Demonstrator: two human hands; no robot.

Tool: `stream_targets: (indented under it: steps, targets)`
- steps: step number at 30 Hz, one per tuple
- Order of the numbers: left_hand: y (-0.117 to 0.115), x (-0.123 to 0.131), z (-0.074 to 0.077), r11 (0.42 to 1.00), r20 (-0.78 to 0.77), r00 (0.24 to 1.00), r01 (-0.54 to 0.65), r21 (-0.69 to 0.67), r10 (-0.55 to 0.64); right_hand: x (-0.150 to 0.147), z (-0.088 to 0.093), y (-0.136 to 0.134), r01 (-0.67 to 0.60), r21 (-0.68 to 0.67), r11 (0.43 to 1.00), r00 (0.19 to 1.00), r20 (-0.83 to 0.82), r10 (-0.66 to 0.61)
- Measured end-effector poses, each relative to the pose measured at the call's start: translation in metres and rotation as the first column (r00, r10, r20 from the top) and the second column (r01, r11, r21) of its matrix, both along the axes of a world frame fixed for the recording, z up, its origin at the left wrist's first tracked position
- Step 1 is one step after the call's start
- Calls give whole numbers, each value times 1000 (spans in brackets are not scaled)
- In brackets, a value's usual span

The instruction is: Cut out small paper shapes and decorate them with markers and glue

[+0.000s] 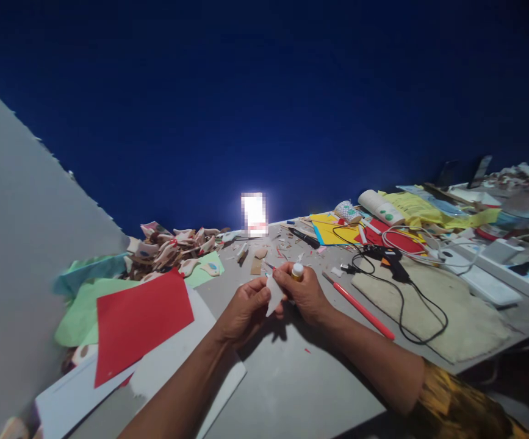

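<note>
Over the middle of the table my left hand point(249, 308) pinches a small white cut-out piece point(274, 295) that narrows toward its lower end. Opposite it, my right hand point(306, 294) is closed round a small yellowish bottle with a white cap point(297, 271). The right thumb and fingertips also meet the upper edge of the white piece. A thin pointed tip with a bit of red point(271, 267) shows just above the fingers; what it belongs to is hidden. Beside my right forearm lies a red-handled tool point(360, 308) with a slim metal end.
Red paper point(145, 326) lies over white sheets at left, near a heap of painted cut-out pieces point(168, 256). At right, a black glue gun point(390, 262) with its cable rests on a beige cloth point(456, 311). A bright pixelated panel point(255, 213) stands at the back by the blue wall.
</note>
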State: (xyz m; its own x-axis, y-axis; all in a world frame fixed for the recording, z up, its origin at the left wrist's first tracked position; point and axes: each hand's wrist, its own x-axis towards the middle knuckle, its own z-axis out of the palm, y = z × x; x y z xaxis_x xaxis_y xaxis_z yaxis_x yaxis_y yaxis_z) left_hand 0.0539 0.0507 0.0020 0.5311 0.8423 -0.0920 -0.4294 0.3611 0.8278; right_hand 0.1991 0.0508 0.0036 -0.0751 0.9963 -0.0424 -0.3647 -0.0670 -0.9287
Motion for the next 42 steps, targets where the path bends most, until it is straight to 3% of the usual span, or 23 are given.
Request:
stream_targets:
  steps: [4, 12, 17, 19, 21, 24, 27, 31, 34, 42]
  targets:
    - [-2, 1, -2, 999, 8, 1000, -29, -34, 29, -8, -2, -3, 96, -30, 995, 995, -11, -97]
    - [2, -2, -2, 994, 1, 994, -114, -7, 114, -4, -9, 7, 101, 33, 994, 994, -53, -99]
    - [8, -4, -7, 988, 48, 986, -156, -8, 156, 5, -6, 4, 107, 183, 977, 976, 169, -139]
    - [10, -4, -8, 982, 83, 978, -191, -12, 191, 6, -7, 0, 65, 317, 946, 927, 331, -175]
    - [11, -5, -9, 968, 86, 964, -249, -22, 250, 5, -9, -2, -3, 482, 876, 849, 465, -252]
    - [12, -5, -9, 938, 39, 937, -346, -30, 347, 3, -15, 1, -40, 622, 782, 751, 535, -387]
    - [13, -5, -10, 926, -22, 926, -377, -15, 377, 7, -16, 8, 73, 527, 847, 787, 490, -373]
    - [14, -7, -12, 921, -94, 920, -385, -48, 380, 17, -12, 19, 136, 220, 966, 912, 352, -209]
    - [16, -8, -13, 912, -75, 912, -408, -50, 404, 20, -9, 20, 114, 140, 984, 934, 323, -154]
    - [21, -11, -16, 886, -72, 884, -464, 0, 463, 16, -8, 17, 53, 108, 993, 891, 444, -96]
